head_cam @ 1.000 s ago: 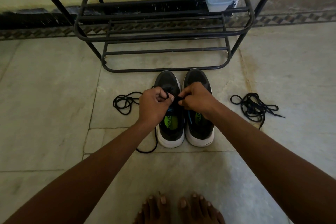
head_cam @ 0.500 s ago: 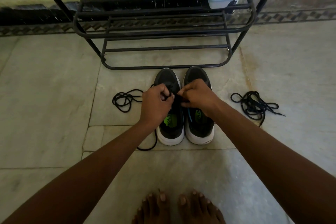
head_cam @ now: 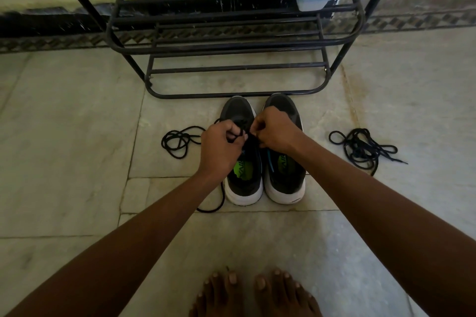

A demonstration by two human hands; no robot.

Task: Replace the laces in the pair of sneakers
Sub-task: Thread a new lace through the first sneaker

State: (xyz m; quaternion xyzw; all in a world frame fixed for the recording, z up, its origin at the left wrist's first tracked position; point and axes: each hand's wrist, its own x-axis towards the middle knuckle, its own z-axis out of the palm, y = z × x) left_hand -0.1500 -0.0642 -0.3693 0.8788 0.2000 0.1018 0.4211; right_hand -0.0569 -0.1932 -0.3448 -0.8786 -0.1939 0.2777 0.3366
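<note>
Out beyond our left fingers a loose black lace (head_cam: 180,140) trails in loops over the floor (head_cam: 64,136), and one strand runs back past the heel of the left sneaker (head_cam: 243,162); we judge it to be the lace now being worked, though whether it is going in or coming out we cannot tell. Our left hand (head_cam: 220,148) has its fingers (head_cam: 233,131) curled and pinching a black strand over the left sneaker's eyelets, and just beside it our right hand (head_cam: 277,131) pinches at the same spot, knuckles bent tight. Under our right fingers sits the right sneaker (head_cam: 283,170), touching its mate, with no lace that we can see in its open throat. Well past our right fingers a second tangled lace bundle (head_cam: 363,148) lies untouched. As we read it, the job is early: one shoe in hand, the other still to lace
</note>
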